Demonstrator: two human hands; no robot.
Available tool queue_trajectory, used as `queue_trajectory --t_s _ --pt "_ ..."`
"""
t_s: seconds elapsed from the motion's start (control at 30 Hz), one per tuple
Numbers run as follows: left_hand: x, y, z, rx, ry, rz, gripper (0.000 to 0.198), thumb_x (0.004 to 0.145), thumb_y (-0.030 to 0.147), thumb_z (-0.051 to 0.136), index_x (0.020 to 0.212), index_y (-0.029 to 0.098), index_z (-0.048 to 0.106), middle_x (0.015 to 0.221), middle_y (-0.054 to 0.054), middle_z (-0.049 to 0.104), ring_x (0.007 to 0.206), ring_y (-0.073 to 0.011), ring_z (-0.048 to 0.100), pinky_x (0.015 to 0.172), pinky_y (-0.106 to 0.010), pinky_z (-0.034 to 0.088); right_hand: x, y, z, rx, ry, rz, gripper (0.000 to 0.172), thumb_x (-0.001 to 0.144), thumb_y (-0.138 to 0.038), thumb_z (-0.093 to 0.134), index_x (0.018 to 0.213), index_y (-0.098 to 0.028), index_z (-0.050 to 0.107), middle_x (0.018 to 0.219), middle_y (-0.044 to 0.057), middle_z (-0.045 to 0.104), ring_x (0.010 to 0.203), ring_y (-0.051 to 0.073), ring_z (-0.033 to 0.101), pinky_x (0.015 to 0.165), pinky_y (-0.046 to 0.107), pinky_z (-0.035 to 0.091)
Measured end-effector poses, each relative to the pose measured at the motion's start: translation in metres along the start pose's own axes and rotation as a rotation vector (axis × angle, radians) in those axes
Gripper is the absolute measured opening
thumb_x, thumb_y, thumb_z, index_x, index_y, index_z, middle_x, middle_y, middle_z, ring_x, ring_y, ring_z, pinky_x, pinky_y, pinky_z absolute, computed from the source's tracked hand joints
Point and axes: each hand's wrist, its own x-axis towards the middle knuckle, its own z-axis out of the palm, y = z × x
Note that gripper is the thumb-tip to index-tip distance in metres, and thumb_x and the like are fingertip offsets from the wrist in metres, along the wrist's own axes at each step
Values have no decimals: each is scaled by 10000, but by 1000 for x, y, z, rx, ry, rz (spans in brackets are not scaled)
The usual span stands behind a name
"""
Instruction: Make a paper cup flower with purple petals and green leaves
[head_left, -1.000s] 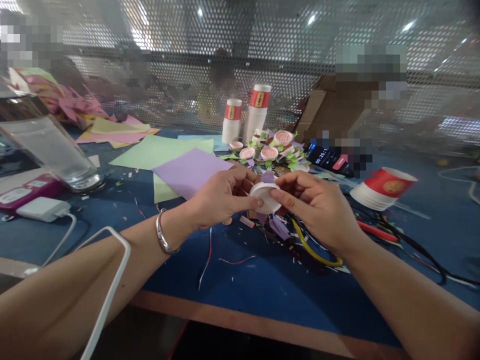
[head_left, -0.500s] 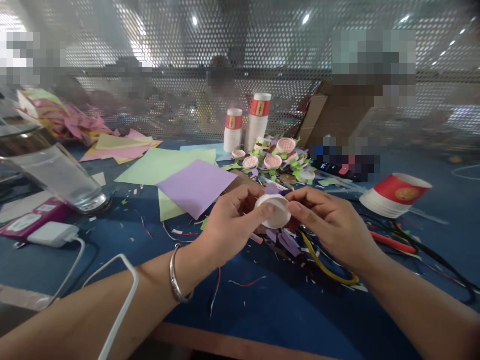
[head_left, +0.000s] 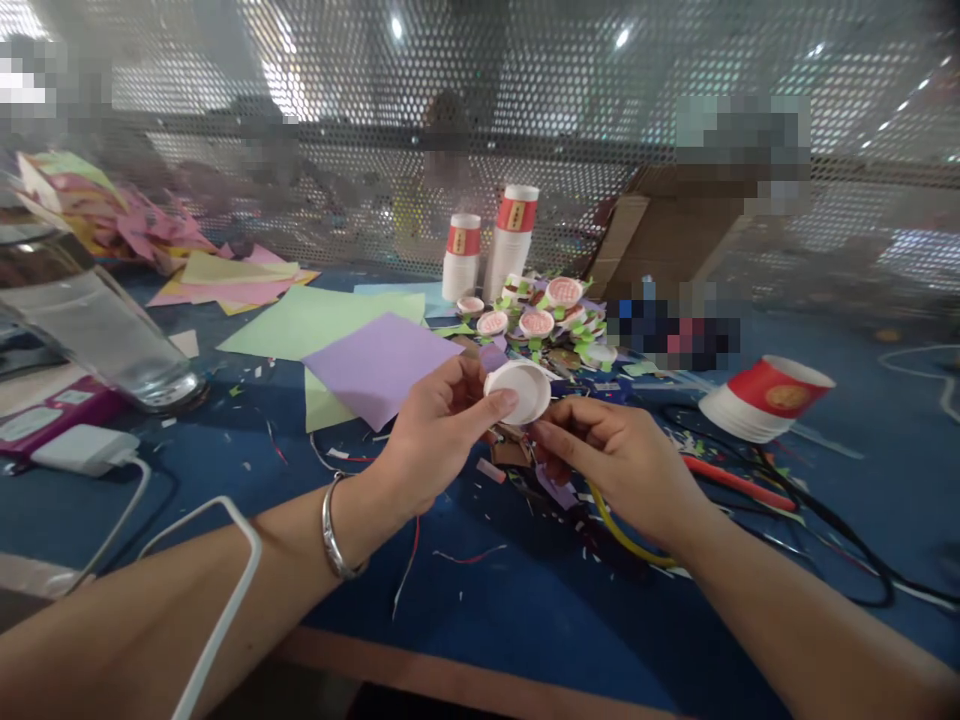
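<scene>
Between thumb and fingers, my left hand (head_left: pixel 446 425) grips a small round white paper-cup base (head_left: pixel 517 390), its hollow side facing me. Beside its lower right edge, my right hand (head_left: pixel 611 450) is closed in a pinch on a purple paper strip (head_left: pixel 555 488); its fingertips partly hide the strip. Another bit of purple paper (head_left: pixel 493 355) sticks out behind the base. Just beyond my hands lies a heap of similar cup bases (head_left: pixel 536 323) with red printing and green paper tabs.
Purple paper (head_left: pixel 382 365) and green paper (head_left: pixel 277 325) sheets lie left of centre. Behind stand a short cup stack (head_left: pixel 460 275) and a tall cup stack (head_left: pixel 512 255). A tilted red-and-white cup (head_left: pixel 780 395), red-handled tool (head_left: pixel 742 482), cables and a glass of water (head_left: pixel 124 340) lie around.
Both hands have shifted slightly left. The cup base has turned, so its round hollow face shows more fully, and my right fingers have moved down to its lower edge.
</scene>
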Motion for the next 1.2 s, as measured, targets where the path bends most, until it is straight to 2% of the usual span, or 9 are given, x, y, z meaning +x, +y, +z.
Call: queue_trajectory --t_s 0.17,0.33,0.43,0.6,0.8,0.97,1.13,1.2 --pt "1 -2 0 14 -27 -7 418 763 465 845 907 210 547 798 17 581 638 -105 539 450 -225 554 1 -2 0 44 -6 15 360 839 -544 796 758 -210 686 624 -14 647 540 130 583 523 247 504" --pt "4 -2 -2 4 -36 -71 376 784 412 814 983 208 568 896 -13 633 614 -89 531 476 -240 568 3 5 0 43 -8 29 335 871 -537 755 809 -211 705 670 -13 653 561 135 617 539 253 530" --pt "6 -3 -4 18 -18 -94 377 778 413 815 981 208 573 902 -23 638 624 -99 554 460 -226 533 4 9 0 16 -14 38 333 902 -533 715 815 -213 686 683 -6 665 563 139 626 536 257 527" --pt "9 -4 -8 70 11 -100 334 789 400 808 963 204 601 903 -44 669 643 -111 593 417 -185 403 5 9 0 -8 -18 50 261 917 -477 685 906 -220 726 688 -2 672 580 149 628 543 266 530" --pt "9 0 -9 58 8 -132 388 774 438 828 989 211 597 880 -8 627 636 -106 567 392 -180 405 2 10 0 21 -36 107 236 928 -455 677 903 -223 710 666 -6 680 565 142 632 549 263 531" --pt "9 -1 -8 95 1 -86 330 780 368 821 934 202 581 804 5 628 621 -104 583 421 -184 380 2 12 -1 59 -15 83 238 923 -448 698 878 -215 705 661 -7 670 573 137 627 545 250 526" --pt "13 -3 -8 39 4 42 259 776 281 786 877 178 571 825 1 634 697 -92 578 574 -209 480 3 15 -1 54 -12 66 281 907 -469 720 883 -189 718 705 12 690 578 136 638 542 246 530" --pt "15 -3 -9 0 37 79 258 762 277 781 861 178 564 790 13 609 694 -90 561 588 -212 481 4 17 -3 32 15 57 285 898 -466 729 858 -183 716 692 12 687 569 136 647 540 242 537"
